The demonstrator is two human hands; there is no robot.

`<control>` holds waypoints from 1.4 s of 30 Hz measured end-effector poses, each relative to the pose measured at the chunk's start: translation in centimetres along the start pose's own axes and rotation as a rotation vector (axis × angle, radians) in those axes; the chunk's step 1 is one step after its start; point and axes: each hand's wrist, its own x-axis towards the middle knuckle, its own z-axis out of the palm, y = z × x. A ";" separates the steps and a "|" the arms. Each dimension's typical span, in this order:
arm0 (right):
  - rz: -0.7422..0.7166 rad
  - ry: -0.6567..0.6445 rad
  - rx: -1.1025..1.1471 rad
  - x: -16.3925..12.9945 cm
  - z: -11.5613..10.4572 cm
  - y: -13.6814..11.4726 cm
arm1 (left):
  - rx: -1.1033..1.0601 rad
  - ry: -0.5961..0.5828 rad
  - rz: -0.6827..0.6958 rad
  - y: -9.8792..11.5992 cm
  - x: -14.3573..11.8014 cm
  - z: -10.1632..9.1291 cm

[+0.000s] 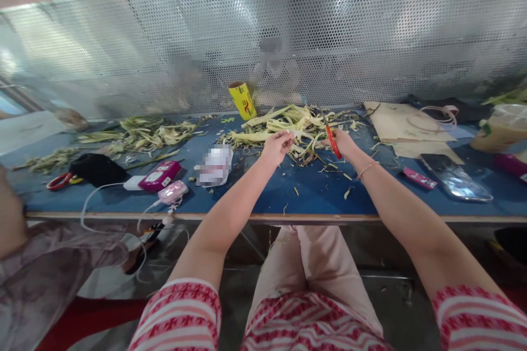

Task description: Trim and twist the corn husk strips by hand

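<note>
- Table point(263, 197): blue top, perforated metal panel point(349, 38) standing along its far edge.
- Leaf pile point(263, 136): pale green, tangled, midway along the table, nearer far edge than near edge. Loose scraps between it and the near edge.
- Left hand point(280, 144): at the front of the pile, fingertips drawn together on a pale stalk point(302, 134). Exact grip partly hidden by the fingers.
- Right hand point(341, 143): closed around the red handles of 1 pair of scissors point(333, 142), at the pile's right side. Blades point toward the far edge; too blurred to tell if parted.
- Handling, my judgement: stalk light, limp toward its leafy parts, firmer at the pale base; likely a bit slick if fresh, easily torn along its length. Best pinched at that thicker base, fingers well off the blades.
- Scissors: stiff, fairly light; hold by the red loops only.
- Yellow tube point(242, 100): just behind the pile, by the far edge.
- Second leaf heap point(150, 134): toward the table's left end.
- Phone point(457, 178): toward the right end, close to the near edge; brown paper point(391, 120) beyond it.
</note>
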 end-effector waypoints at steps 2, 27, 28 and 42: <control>0.018 -0.020 -0.158 -0.3 -0.1 -0.6 | -0.046 0.081 0.026 0.3 0.3 -0.2; 0.070 -0.704 0.431 -4.3 -1.9 -3.5 | -0.118 0.341 0.324 1.9 2.7 -2.7; 0.083 -0.711 0.451 -4.4 -1.8 -3.5 | -0.112 0.334 0.313 1.9 2.6 -2.6; 0.125 -0.571 0.357 -5.7 -0.3 -5.5 | -0.145 0.198 0.198 0.9 1.2 -1.2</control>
